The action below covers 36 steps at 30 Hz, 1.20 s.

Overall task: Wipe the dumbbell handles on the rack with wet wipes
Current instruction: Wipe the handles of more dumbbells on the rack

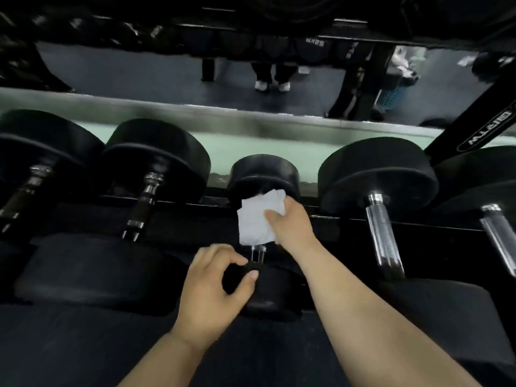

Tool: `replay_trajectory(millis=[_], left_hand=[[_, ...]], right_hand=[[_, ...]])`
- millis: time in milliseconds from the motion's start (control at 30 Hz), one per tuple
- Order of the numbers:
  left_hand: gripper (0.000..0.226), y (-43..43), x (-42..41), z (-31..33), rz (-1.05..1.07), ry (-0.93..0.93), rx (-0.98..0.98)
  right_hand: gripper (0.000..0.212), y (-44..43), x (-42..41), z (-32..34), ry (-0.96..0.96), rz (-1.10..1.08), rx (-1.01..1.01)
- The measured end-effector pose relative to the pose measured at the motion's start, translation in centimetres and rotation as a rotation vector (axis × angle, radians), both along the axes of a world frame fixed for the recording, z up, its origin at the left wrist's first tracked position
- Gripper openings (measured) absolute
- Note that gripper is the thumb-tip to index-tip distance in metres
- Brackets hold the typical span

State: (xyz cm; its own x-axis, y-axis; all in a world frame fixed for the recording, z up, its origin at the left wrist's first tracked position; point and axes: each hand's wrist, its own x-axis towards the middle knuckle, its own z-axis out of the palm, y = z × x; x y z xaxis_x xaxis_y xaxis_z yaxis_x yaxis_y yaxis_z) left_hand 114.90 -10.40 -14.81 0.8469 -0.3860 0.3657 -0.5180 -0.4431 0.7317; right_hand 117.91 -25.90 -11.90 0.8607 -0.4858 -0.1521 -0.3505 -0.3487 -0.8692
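Note:
A small black dumbbell [264,174] lies in the middle of the rack [418,227], its chrome handle [258,254] mostly covered. My right hand [290,224] grips a white wet wipe [255,219] wrapped over that handle. My left hand [212,286] curls its thumb and fingers round the dumbbell's near head [265,291]. Only a short piece of handle shows below the wipe.
Larger black dumbbells lie on both sides: two on the left [150,160] with dark handles, two on the right with bare chrome handles [384,236]. A mirror [167,71] behind the rack reflects the gym floor, a person's legs and a blue basket [391,97].

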Motion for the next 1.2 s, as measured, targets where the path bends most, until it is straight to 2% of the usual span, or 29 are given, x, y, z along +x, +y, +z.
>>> replay_trajectory(millis=[100,233,300,400,467,533,667,800,967,1033,1100,1200], left_hand=[[0.024,-0.4,0.2,-0.8,0.0,-0.046,-0.061],[0.021,-0.2,0.2,-1.0,-0.01,-0.018,-0.085],[0.017,-0.1,0.3,-1.0,-0.028,-0.016,-0.09],[0.018,-0.3,0.7,-1.3,-0.036,-0.022,-0.12],[0.019,-0.3,0.8,-1.6,-0.027,-0.032,-0.138],[0.018,-0.2,0.7,-1.8,-0.027,-0.048,-0.152],[0.017,-0.2,0.7,-1.9,-0.038,-0.07,-0.168],[0.015,-0.2,0.9,-2.2,-0.036,-0.107,-0.179],[0.015,-0.3,1.0,-2.6,-0.034,-0.147,-0.19],[0.015,-0.3,1.1,-2.6,-0.039,-0.148,-0.194],[0.015,-0.3,1.2,-2.7,-0.041,-0.149,-0.201],[0.015,-0.3,1.3,-2.8,-0.046,-0.162,-0.21]], right_hand=[[0.021,0.5,0.5,-1.1,0.027,0.019,-0.237],[0.05,0.9,0.0,-1.2,0.058,0.051,-0.44],[0.057,0.8,0.0,-0.7,0.062,0.068,-0.631],[0.047,1.0,0.4,-0.2,0.076,0.13,-0.798],[0.03,1.4,0.5,-0.3,0.122,0.212,-0.763],[0.023,1.6,0.1,-0.4,0.151,0.261,-0.69],[0.024,1.5,-1.1,-0.2,0.235,0.346,-0.526],[0.02,1.2,0.4,-0.1,0.208,0.338,-0.593],[0.015,0.8,1.0,-0.5,0.105,0.226,-0.523],[0.012,0.8,0.1,-0.7,0.125,0.294,-0.456],[0.021,0.9,-0.7,-0.6,0.14,0.375,-0.423],[0.013,0.6,0.4,-0.6,0.085,0.364,-0.505]])
